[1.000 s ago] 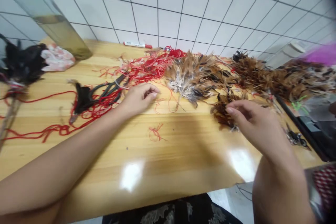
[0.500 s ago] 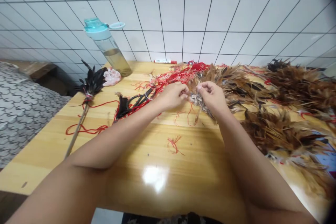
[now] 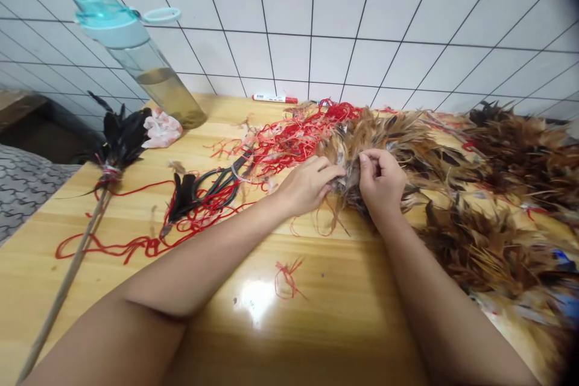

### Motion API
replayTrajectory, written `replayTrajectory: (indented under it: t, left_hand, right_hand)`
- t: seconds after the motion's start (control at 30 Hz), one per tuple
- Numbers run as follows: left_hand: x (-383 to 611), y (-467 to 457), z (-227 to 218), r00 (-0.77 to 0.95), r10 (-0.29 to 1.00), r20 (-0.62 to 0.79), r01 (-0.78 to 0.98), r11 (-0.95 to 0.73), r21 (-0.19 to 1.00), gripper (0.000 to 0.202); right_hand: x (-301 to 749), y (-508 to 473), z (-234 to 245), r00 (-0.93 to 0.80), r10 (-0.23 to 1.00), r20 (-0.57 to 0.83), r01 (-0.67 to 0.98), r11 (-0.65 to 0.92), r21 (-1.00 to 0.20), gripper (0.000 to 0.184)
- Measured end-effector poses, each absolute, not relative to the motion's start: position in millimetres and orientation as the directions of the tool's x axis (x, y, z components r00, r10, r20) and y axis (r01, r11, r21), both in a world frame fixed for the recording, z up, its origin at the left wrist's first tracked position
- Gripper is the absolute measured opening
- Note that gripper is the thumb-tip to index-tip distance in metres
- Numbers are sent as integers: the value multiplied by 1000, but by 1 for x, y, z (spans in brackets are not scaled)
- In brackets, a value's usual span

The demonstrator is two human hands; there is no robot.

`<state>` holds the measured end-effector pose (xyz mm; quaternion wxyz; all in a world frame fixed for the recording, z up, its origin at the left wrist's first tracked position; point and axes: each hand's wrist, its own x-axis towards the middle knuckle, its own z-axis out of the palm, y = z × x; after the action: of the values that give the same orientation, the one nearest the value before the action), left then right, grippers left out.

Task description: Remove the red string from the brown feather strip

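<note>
A bundle of brown feathers (image 3: 398, 132) lies in the middle of the wooden table. At its near left end, where pale quills show, my left hand (image 3: 310, 184) reaches in with its fingers pressed together; its fingertips are partly hidden among the quills. My right hand (image 3: 383, 184) is curled closed just to the right, thumb against forefinger, over the same bundle. Whatever it pinches is too small to make out. Tangled red string (image 3: 312, 132) lies directly behind my left hand. Scissors with black handles (image 3: 217, 184) lie left of it, amid more red string.
A stick with black feathers (image 3: 120, 139) tied at its top lies at left. Behind it stand a water bottle (image 3: 149, 72) and crumpled pinkish plastic (image 3: 161, 128). A marker (image 3: 274, 98) lies by the tiled wall. More brown feather piles (image 3: 486, 241) cover the right side.
My view has come closer to the table and tilted down. My left hand's fingers have moved onto the feather quills. My right hand stays closed over the bundle.
</note>
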<state>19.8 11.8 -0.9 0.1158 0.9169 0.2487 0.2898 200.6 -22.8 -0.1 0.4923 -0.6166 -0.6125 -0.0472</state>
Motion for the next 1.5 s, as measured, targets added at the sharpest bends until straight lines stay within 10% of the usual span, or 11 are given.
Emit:
replayTrajectory:
  t: [0.57, 0.87, 1.1, 1.5]
  left_hand:
    - [49, 13, -2, 461, 828, 319, 641, -559, 526, 13]
    - [32, 7, 6, 328, 927, 185, 197, -258, 946, 17]
    - [29, 10, 9, 317, 949, 6, -186, 56, 981, 25]
    - [27, 8, 7, 413, 901, 131, -46, -123, 991, 20]
  right_hand:
    - [188, -32, 2, 163, 760, 629, 857, 207, -472, 23]
    - [185, -38, 7, 162, 779, 606, 828, 226, -512, 26]
    - [171, -43, 9, 108, 867, 487, 781, 229, -581, 23]
    - [170, -41, 8, 47, 883, 468, 845, 215, -489, 29]
